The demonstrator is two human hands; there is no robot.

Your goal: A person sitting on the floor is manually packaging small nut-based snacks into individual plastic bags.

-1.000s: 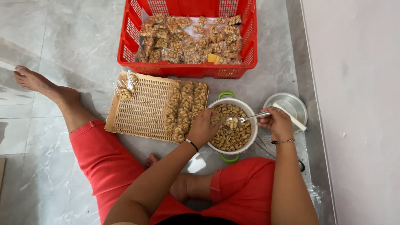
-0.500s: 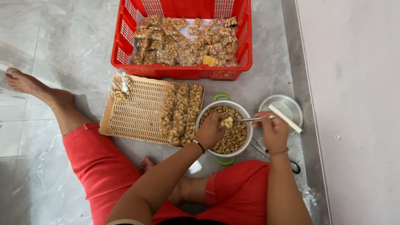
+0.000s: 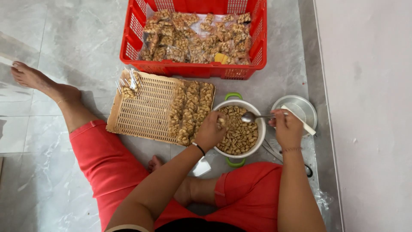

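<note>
I sit on the floor with a white pot (image 3: 261, 129) of peanuts (image 3: 238, 135) between my knees. My left hand (image 3: 209, 131) rests at the pot's left rim, closed around a small clear bag with a few peanuts (image 3: 221, 122) in it. My right hand (image 3: 286, 128) is just right of the pot and grips a metal spoon (image 3: 252, 117) by the handle. The spoon's bowl hangs over the peanuts with nothing in it.
A woven tray (image 3: 143, 111) left of the pot carries rows of filled small bags (image 3: 191, 109) and a loose bundle (image 3: 128, 88) at its far corner. Behind it a red crate (image 3: 131, 38) holds several packed bags. A metal lid (image 3: 300, 107) with a white stick (image 3: 300, 121) and scissors (image 3: 308, 170) lie on the right, beside a wall.
The spoon carried peanuts to my left hand half a second ago. Now its bowl has nothing in it and it has drawn back to the right over the pot.
</note>
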